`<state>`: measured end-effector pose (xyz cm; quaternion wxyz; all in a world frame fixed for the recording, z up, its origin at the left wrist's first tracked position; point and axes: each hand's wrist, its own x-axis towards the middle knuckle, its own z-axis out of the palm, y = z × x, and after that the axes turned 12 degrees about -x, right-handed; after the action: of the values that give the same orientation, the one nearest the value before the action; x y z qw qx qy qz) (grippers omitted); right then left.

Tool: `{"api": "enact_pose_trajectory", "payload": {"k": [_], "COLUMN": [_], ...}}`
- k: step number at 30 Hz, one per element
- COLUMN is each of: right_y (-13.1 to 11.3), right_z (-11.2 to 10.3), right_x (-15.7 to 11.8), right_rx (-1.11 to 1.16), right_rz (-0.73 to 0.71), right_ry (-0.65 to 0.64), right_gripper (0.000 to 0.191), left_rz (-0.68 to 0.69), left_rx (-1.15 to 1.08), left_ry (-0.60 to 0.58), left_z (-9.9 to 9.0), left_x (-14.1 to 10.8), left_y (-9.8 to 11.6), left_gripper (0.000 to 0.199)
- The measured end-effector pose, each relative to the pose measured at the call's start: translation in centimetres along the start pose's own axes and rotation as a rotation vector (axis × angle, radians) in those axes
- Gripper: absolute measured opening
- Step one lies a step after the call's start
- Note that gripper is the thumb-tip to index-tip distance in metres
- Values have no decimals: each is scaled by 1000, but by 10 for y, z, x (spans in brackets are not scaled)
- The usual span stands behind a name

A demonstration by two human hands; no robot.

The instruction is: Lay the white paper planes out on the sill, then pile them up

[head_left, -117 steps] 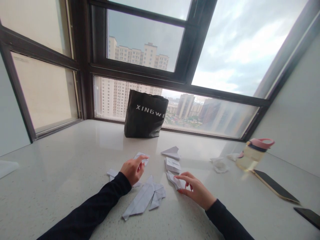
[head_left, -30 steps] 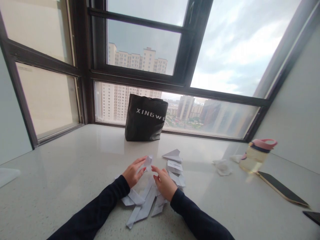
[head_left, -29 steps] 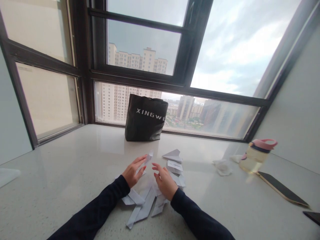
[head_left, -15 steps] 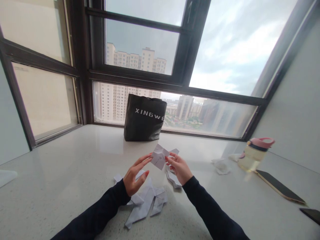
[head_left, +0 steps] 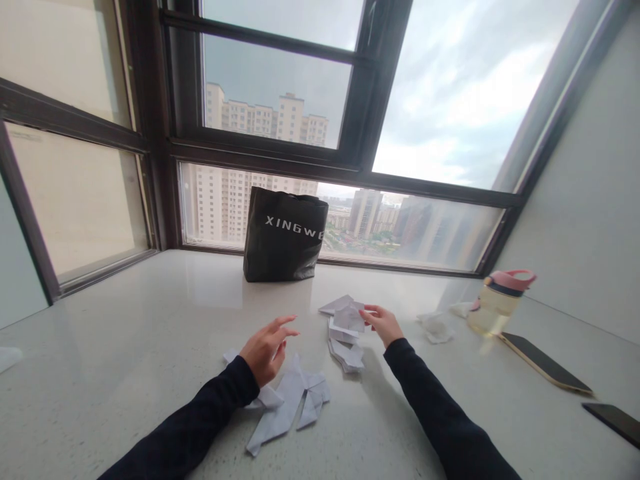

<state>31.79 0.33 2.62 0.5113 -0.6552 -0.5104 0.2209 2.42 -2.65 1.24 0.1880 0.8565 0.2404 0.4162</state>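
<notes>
My right hand (head_left: 384, 324) pinches the right edge of a folded piece of white paper (head_left: 349, 318) between thumb and fingers. That piece lies over or against a stack of folded papers (head_left: 346, 353), and I cannot tell how firmly it rests there. My left hand (head_left: 266, 349) is in the air with its fingers apart and nothing in them. Beneath and beside it, a loose pile of folded white papers (head_left: 285, 408) lies on the white speckled counter (head_left: 165, 373), partly covered by my left hand and sleeve.
A black bag (head_left: 285, 237) with white lettering stands by the window. To the right are a crumpled tissue (head_left: 436, 328), a drink bottle (head_left: 494, 307) with a pink lid, a dark phone-like slab (head_left: 547, 363) and another dark flat object (head_left: 613, 421).
My right hand has carried the folded paper right, onto the stack. My left hand has let go of it and drawn back slightly left. The view has shifted a little.
</notes>
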Motion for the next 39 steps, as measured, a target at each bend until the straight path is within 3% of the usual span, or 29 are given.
{"api": "enact_pose_trajectory", "payload": {"k": [10,18,25,35,39], "right_y": [21,21,16,-11,-34], "right_z": [20,22,19,20,32], "right_x": [-2,-6,-6,-22,-43], "right_rx": [-290,-513,-608,-672,-691], "right_rz": [-93,-235,-332,-423,-531], "right_ry": [-9,39,122,171,104], "right_gripper": [16,14,19,16,16], "left_rz": [-134,-161,-186,-625,-736], "left_rx": [58,117,201,433,466], "left_ry": [64,51,143,102,-107], "left_z": [-3,-5,-20,-37,-38], "left_x": [0,0,4,3,1], "left_y": [-14,-13,-15,-22,-16], "left_gripper": [33,31,32,22,43]}}
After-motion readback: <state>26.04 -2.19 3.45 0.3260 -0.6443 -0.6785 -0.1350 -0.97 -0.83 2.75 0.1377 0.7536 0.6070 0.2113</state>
